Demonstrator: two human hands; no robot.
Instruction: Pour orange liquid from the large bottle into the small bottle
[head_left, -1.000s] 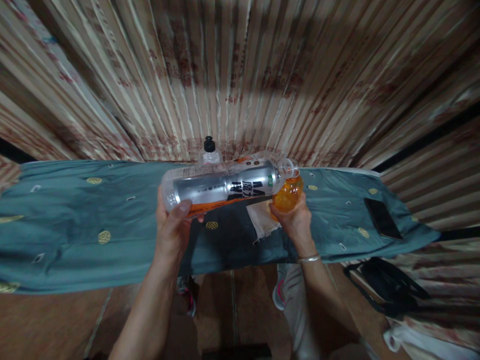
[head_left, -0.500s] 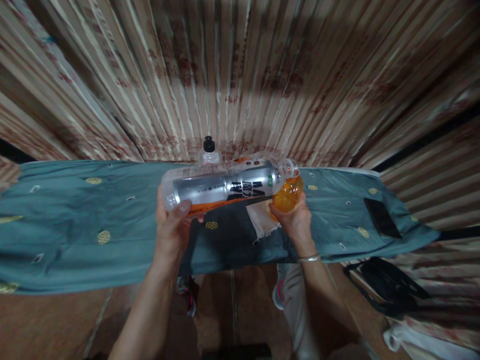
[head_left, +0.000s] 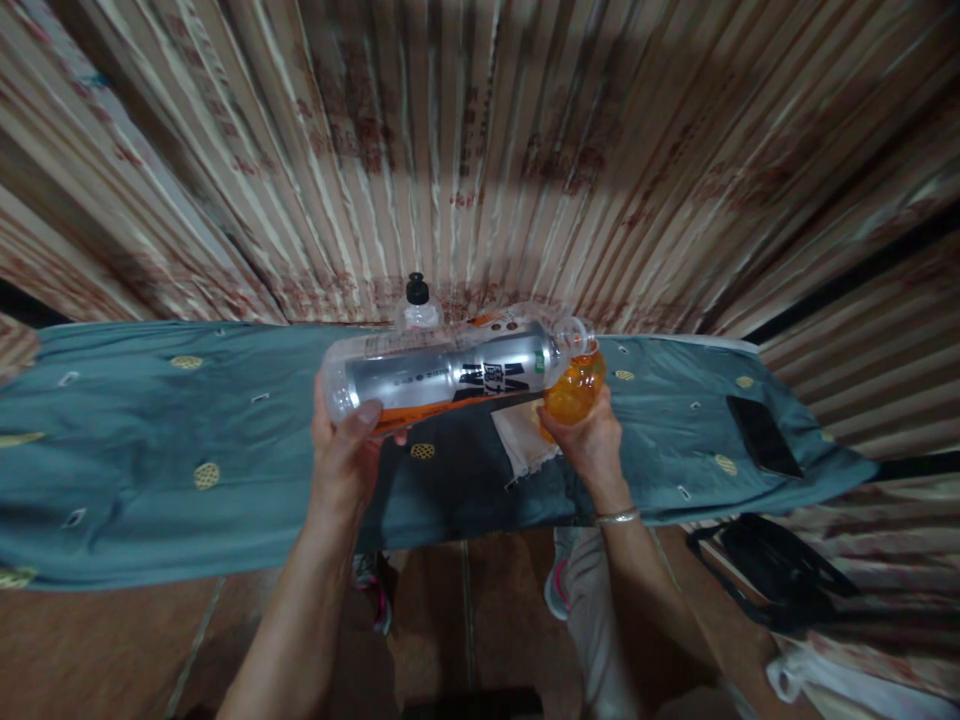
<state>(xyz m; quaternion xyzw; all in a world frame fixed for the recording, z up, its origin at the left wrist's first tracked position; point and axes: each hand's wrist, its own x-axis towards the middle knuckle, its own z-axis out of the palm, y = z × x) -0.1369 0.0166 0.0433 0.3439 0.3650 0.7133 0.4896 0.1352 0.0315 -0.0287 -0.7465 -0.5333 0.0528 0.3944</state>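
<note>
My left hand point(head_left: 346, 437) is closed around the base of a large clear plastic bottle point(head_left: 450, 376) with a silver, black and orange label. The bottle lies nearly level in the air, its mouth tilted to the right. My right hand point(head_left: 589, 440) grips a smaller, rounded bottle point(head_left: 576, 388) with orange liquid in it. The large bottle's neck sits right at the small bottle's top; whether the rims touch I cannot tell. A white cloth point(head_left: 521, 438) rests on the table just below the two bottles.
A clear bottle with a black cap point(head_left: 418, 292) stands at the back, partly hidden. A dark phone point(head_left: 763, 436) lies on the green tablecloth point(head_left: 262, 450) at the right. A pleated curtain point(head_left: 465, 150) hangs behind. A black bag point(head_left: 780, 570) is lower right.
</note>
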